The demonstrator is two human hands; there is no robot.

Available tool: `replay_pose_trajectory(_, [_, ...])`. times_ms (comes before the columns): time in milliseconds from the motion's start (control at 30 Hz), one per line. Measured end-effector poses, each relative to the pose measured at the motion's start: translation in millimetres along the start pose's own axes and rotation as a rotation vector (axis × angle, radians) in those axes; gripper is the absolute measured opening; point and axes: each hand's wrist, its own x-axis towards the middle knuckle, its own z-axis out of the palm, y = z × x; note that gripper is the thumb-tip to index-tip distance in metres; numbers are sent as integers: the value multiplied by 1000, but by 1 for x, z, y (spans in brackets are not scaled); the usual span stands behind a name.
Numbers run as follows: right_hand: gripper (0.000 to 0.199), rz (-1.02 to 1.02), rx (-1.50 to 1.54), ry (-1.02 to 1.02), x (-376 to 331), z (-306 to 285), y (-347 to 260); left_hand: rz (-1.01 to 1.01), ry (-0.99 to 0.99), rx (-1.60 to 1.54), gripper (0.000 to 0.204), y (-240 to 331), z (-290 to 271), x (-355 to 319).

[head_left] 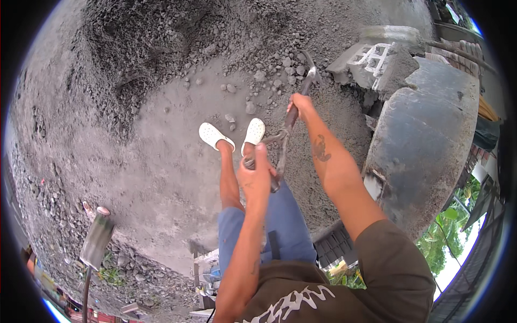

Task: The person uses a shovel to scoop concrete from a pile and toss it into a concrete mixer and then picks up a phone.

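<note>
I grip a shovel with both hands. My left hand is closed round its split, loop-shaped handle, in front of my thighs. Further down the dark shaft, my right hand is wrapped round it. The shovel slants away from me to the right, its metal head among loose grey stones; the blade is seen nearly edge-on and I cannot tell whether it carries anything. Beyond it lies a heap of grey sand and gravel.
My white clogs stand on grey, sandy ground. On the right, a large worn metal sheet stands close to my right arm, below a dusty white grid-like piece. A metal piece on a pole stands at left, near rubble.
</note>
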Motion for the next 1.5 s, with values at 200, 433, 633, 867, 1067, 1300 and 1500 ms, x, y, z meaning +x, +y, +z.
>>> replay_pose_trajectory(200, [16,61,-15,-73,-120,88,138,90,421,7,40,-21,-155,-70])
replay_pose_trajectory(433, [21,209,256,-213,-310,110,172,252,586,-18,34,-23,-270,-177])
replay_pose_trajectory(633, [20,87,246,-78,-275,60,153,219,411,-153,28,-72,-257,-148])
replay_pose_trajectory(867, [9,35,103,-105,-131,36,89,88,143,41,35,-27,-134,-78])
replay_pose_trajectory(1067, [8,260,182,-177,-240,184,200,122,460,273,36,1,-299,-83])
replay_pose_trajectory(1300, [13,339,242,-271,-401,280,298,315,541,240,33,22,-468,-162])
replay_pose_trajectory(1500, [15,233,211,-193,-424,283,285,265,543,-20,31,14,-507,-162])
